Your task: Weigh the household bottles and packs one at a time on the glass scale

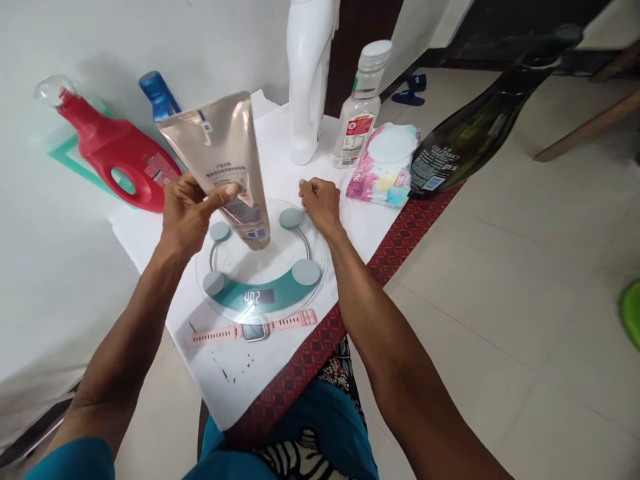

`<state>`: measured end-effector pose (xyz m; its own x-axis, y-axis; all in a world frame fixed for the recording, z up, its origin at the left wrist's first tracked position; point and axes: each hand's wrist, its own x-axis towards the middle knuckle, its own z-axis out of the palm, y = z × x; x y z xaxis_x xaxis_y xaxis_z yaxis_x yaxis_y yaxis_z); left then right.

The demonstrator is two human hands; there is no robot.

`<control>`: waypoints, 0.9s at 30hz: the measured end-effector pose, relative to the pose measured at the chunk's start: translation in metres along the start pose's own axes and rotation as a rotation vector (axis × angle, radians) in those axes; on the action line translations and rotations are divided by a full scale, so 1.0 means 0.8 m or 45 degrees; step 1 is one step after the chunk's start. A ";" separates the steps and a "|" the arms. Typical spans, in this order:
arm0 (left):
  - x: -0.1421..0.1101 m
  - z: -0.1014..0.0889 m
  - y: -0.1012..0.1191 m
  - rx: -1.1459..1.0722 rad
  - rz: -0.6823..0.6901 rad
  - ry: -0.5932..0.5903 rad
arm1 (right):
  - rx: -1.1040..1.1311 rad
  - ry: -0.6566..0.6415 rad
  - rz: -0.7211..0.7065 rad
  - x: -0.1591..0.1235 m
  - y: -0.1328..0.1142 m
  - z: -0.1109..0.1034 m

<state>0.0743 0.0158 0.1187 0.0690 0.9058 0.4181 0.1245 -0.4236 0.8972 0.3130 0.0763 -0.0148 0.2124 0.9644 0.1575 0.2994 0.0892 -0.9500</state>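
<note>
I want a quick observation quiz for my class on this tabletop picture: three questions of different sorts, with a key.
1. Multiple choice: What does the left hand hold?
(a) a clear bottle
(b) a shiny tube
(c) a colourful packet

2. True or false: The right hand is wrapped around the dark green bottle.

3. Fill in the missing word: The strap of the watch lying on the person's side of the glass scale is ____.

Key:
1. b
2. False; it is loosely curled near the scale's far rim.
3. pink

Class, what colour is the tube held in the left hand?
The tube is shiny rose gold, seen in the head view.
</note>
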 end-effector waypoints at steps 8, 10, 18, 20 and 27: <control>-0.037 0.001 -0.018 0.055 0.067 -0.047 | 0.019 -0.023 -0.013 0.001 0.008 0.002; -0.041 -0.003 -0.020 0.054 0.067 -0.061 | 0.006 -0.052 -0.038 0.000 0.007 0.001; -0.058 -0.013 -0.017 0.050 0.011 0.004 | -0.059 -0.138 -0.130 -0.009 -0.004 -0.014; -0.061 -0.016 -0.017 0.043 -0.030 0.012 | -0.032 -0.092 -0.156 -0.012 -0.003 -0.020; -0.065 -0.021 -0.031 -0.058 -0.048 -0.103 | 0.154 0.005 -0.064 -0.046 0.012 -0.030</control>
<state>0.0510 -0.0205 0.0771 0.1449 0.9166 0.3726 0.0832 -0.3866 0.9185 0.3306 0.0359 -0.0234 0.2040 0.9570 0.2064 0.1952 0.1669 -0.9665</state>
